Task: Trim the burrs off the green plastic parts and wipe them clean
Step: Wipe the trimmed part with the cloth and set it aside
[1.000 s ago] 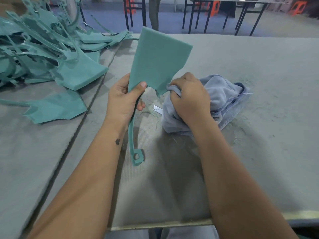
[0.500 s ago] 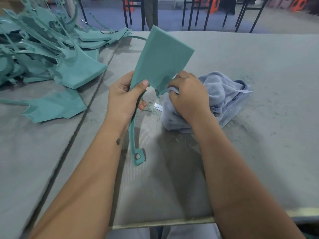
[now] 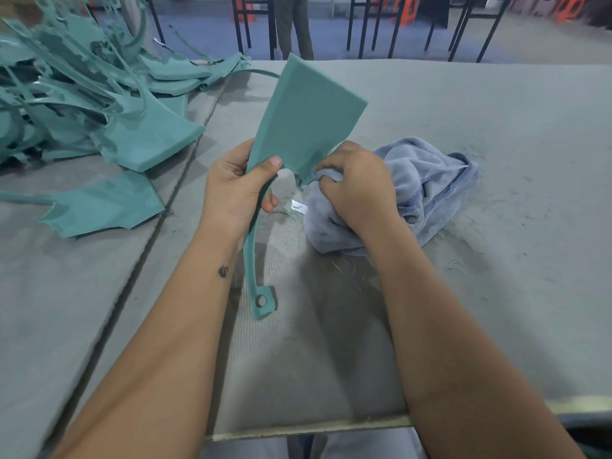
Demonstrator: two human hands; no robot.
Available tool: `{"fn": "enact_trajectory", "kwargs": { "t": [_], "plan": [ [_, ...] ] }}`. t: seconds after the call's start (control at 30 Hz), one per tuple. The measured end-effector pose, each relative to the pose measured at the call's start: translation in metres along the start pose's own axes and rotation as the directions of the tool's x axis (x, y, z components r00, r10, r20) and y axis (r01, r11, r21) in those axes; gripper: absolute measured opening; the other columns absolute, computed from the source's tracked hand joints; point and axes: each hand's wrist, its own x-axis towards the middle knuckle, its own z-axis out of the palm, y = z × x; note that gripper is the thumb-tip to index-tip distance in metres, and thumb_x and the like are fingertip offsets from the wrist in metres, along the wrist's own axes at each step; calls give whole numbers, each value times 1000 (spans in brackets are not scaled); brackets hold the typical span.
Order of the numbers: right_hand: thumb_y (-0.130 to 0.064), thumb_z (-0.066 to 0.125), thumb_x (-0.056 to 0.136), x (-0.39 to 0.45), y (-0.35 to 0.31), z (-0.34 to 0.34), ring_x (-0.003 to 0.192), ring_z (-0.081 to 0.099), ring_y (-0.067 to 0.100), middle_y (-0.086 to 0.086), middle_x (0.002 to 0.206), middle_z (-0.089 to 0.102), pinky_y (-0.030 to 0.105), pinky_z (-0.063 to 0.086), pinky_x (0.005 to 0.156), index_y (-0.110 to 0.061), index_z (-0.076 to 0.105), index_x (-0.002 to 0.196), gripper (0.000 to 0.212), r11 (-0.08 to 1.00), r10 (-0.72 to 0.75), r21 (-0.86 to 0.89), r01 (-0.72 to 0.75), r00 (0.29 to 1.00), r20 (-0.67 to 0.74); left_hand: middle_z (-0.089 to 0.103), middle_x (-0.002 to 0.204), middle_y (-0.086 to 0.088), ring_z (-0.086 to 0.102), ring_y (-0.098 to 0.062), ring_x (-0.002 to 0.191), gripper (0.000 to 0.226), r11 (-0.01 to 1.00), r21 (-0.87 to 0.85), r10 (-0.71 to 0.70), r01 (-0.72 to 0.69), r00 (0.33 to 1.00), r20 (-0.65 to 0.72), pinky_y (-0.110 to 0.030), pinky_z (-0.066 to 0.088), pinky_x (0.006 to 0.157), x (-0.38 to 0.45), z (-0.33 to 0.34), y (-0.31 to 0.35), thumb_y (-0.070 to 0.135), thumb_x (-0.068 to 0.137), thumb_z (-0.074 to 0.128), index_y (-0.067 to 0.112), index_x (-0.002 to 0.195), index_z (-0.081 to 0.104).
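Wiping stage: I rub a green plastic part [image 3: 304, 124] clean at frame centre.
My left hand [image 3: 235, 190] grips its neck upright; my right hand [image 3: 361, 187] clutches the blue cloth [image 3: 427, 183] at its lower edge. Next, I judge, the cloth must sweep up the broad face.

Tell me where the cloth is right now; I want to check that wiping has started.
In the head view the blue-grey cloth lies bunched on the table, right of centre; the right hand grips its near end against the lower edge of the held green part.
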Motion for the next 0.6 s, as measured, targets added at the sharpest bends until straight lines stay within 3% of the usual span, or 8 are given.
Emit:
{"fn": "enact_trajectory", "kwargs": {
  "t": [0.17,0.23,0.33,0.47,0.6],
  "plan": [
    [-9,55,85,-5,-9,1,98,54,23,0,100,66,35,42,79,-18,77,89,24,987,-162,-2,162,986,32,65,71,-1,40,-11,37,23,1000,-22,-10,10,1000,-11,-20,40,39,0,0,2,-2,90,60,17,99,70],
    [-8,55,85,-4,-7,0,98,55,23,-1,101,66,34,42,81,-20,77,90,26,986,-164,18,163,985,58,67,71,3,41,-11,37,23,999,-13,-30,30,999,-23,-20,41,40,1,0,2,-1,90,60,17,101,70],
    [-9,54,86,-3,0,0,99,57,20,0,105,65,27,41,82,-19,77,96,27,997,-43,72,41,999,23,68,73,4,41,-8,37,23,992,-53,-118,115,992,-49,-19,42,40,4,-5,2,1,91,59,20,97,69],
    [-16,55,88,-1,7,-4,93,60,16,1,102,66,24,43,80,-19,74,98,22,963,216,199,-184,964,-155,65,83,3,32,-3,33,21,949,-160,-275,271,961,-6,-16,38,38,9,-17,4,-1,95,50,16,99,61],
    [-14,59,85,-4,9,-10,89,59,12,3,100,66,15,43,79,-16,71,98,17,912,313,372,-173,880,-357,65,92,1,30,-2,32,24,945,-105,-302,311,949,90,-15,37,38,8,-22,5,-2,96,46,17,103,60]
  ]
}}
